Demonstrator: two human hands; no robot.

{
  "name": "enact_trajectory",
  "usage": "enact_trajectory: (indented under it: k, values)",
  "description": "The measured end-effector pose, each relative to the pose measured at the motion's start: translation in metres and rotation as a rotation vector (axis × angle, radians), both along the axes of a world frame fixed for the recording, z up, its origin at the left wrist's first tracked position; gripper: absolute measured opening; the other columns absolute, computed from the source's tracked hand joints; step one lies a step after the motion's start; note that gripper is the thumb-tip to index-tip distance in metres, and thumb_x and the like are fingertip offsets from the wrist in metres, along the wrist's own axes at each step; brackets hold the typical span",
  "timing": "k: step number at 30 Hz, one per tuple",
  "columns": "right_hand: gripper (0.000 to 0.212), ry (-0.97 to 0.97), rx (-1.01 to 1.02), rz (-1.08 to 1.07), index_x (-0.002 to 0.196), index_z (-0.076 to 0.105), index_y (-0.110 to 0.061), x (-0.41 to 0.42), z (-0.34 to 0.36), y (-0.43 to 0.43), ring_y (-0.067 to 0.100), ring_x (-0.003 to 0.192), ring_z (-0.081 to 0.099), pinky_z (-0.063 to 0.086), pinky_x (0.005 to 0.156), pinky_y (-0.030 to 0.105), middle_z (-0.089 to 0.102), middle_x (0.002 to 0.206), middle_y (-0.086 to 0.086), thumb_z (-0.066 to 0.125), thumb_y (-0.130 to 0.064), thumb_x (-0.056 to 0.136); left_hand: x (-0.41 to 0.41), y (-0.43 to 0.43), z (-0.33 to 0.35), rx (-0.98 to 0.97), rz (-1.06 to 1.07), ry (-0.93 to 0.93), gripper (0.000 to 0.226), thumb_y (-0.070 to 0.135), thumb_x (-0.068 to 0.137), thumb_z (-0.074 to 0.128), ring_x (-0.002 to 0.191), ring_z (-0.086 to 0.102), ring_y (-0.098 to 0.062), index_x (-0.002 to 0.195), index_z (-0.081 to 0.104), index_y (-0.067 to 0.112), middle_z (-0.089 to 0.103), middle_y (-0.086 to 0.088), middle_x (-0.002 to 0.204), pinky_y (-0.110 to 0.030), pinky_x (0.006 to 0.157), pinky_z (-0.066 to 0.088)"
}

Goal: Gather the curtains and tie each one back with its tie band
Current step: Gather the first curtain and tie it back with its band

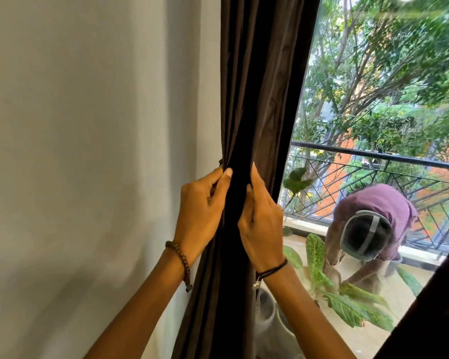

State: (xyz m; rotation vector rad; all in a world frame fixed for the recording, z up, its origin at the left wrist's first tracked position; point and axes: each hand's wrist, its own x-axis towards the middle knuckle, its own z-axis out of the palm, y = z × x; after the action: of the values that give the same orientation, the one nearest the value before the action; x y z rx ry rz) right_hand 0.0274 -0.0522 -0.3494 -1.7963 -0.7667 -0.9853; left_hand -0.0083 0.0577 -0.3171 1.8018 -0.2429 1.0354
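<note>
A dark brown curtain [254,86] hangs gathered in folds beside the window's left edge. My left hand [200,211] grips the folds from the left, thumb pressed on the front of the cloth. My right hand [259,224] grips the same bunch from the right, fingers curled around it. Both hands squeeze the curtain together at about mid height. A small dark piece [221,161] shows at the curtain's left edge just above my left hand; I cannot tell whether it is the tie band. Part of a second dark curtain [430,307] crosses the lower right corner.
A plain white wall [88,151] fills the left. Through the window glass [373,99], a person in a purple shirt [373,211] bends over leafy plants [347,301] on a balcony with a black railing [373,155]. Pale pots [267,314] stand near the curtain's foot.
</note>
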Motion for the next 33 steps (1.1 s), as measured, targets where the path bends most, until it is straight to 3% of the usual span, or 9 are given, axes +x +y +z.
enact_trajectory:
  k: [4, 10, 12, 17, 22, 24, 27, 30, 33]
  values:
    - [0.062, 0.016, -0.042, 0.004, 0.156, 0.027, -0.003, -0.005, 0.002, 0.009, 0.027, 0.114, 0.064, 0.05, 0.1, 0.027, 0.056, 0.142, 0.018, 0.046, 0.007, 0.097, -0.001, -0.007, -0.003, 0.052, 0.046, 0.039, 0.028, 0.023, 0.103, 0.052, 0.069, 0.066, -0.011, 0.121, 0.069, 0.01, 0.071, -0.002, 0.077, -0.01, 0.062, 0.053]
    - [0.063, 0.06, -0.024, 0.082, 0.155, 0.026, 0.0, -0.013, 0.008, 0.012, 0.006, 0.124, 0.055, 0.038, 0.104, 0.005, 0.052, 0.145, 0.009, 0.054, 0.0, 0.099, -0.006, -0.008, 0.0, 0.175, 0.063, 0.066, 0.032, 0.02, 0.104, 0.048, 0.058, 0.059, 0.0, 0.126, 0.064, 0.004, 0.063, 0.005, 0.079, -0.01, 0.065, 0.053]
    - [0.06, 0.052, 0.002, 0.102, 0.154, 0.028, 0.003, -0.013, 0.008, 0.01, -0.006, 0.122, 0.048, 0.036, 0.104, 0.003, 0.049, 0.14, 0.0, 0.052, 0.001, 0.099, -0.007, -0.007, 0.001, 0.205, 0.051, 0.081, 0.034, 0.019, 0.104, 0.048, 0.061, 0.058, 0.004, 0.132, 0.06, 0.005, 0.067, 0.001, 0.085, -0.003, 0.066, 0.049]
    - [0.049, 0.113, 0.058, 0.145, 0.151, 0.037, -0.001, -0.014, 0.01, 0.004, -0.007, 0.114, 0.057, 0.045, 0.102, 0.012, 0.059, 0.132, -0.002, 0.043, 0.004, 0.103, -0.008, -0.003, 0.001, 0.208, -0.02, 0.124, 0.039, 0.019, 0.104, 0.047, 0.068, 0.061, 0.01, 0.142, 0.05, 0.014, 0.062, 0.011, 0.092, 0.002, 0.069, 0.045]
    - [0.031, 0.239, 0.177, 0.225, 0.13, 0.062, -0.014, -0.013, 0.039, -0.007, 0.002, 0.102, 0.068, 0.052, 0.085, 0.014, 0.071, 0.111, -0.006, 0.048, -0.025, 0.104, -0.004, -0.005, 0.003, 0.251, -0.091, 0.2, 0.047, 0.026, 0.103, 0.047, 0.07, 0.064, -0.002, 0.149, 0.037, 0.029, 0.069, 0.0, 0.095, -0.006, 0.066, 0.052]
    - [0.03, 0.264, 0.14, 0.179, 0.121, 0.061, -0.019, -0.008, 0.051, -0.005, 0.001, 0.093, 0.068, 0.053, 0.075, 0.011, 0.07, 0.103, -0.009, 0.06, -0.04, 0.1, -0.004, -0.007, -0.001, 0.246, -0.146, 0.224, 0.045, 0.027, 0.101, 0.052, 0.079, 0.061, 0.015, 0.146, 0.044, 0.025, 0.069, 0.0, 0.114, 0.003, 0.068, 0.045]
    - [0.019, 0.317, 0.106, 0.101, 0.109, 0.061, -0.022, 0.003, 0.058, -0.007, 0.003, 0.085, 0.064, 0.052, 0.069, 0.013, 0.066, 0.098, -0.004, 0.062, -0.038, 0.098, -0.003, -0.014, -0.009, 0.228, -0.194, 0.209, 0.053, 0.026, 0.1, 0.056, 0.098, 0.044, 0.034, 0.15, 0.037, 0.028, 0.053, 0.015, 0.139, 0.007, 0.08, 0.037]
    - [0.016, 0.319, 0.141, 0.072, 0.095, 0.062, -0.02, 0.009, 0.056, -0.015, 0.013, 0.082, 0.063, 0.052, 0.069, 0.022, 0.064, 0.093, 0.006, 0.053, -0.03, 0.103, -0.002, -0.018, -0.022, 0.223, -0.25, 0.244, 0.066, 0.037, 0.099, 0.056, 0.123, 0.04, 0.02, 0.153, 0.019, 0.044, 0.035, 0.024, 0.152, 0.003, 0.091, 0.035]
    - [0.021, 0.363, 0.202, 0.042, 0.089, 0.058, -0.022, 0.015, 0.053, -0.027, 0.019, 0.086, 0.061, 0.052, 0.075, 0.036, 0.062, 0.094, 0.008, 0.05, -0.033, 0.104, -0.005, -0.022, -0.04, 0.207, -0.293, 0.324, 0.063, 0.048, 0.098, 0.052, 0.139, 0.035, 0.003, 0.151, 0.02, 0.049, 0.032, 0.022, 0.156, -0.014, 0.106, 0.036]
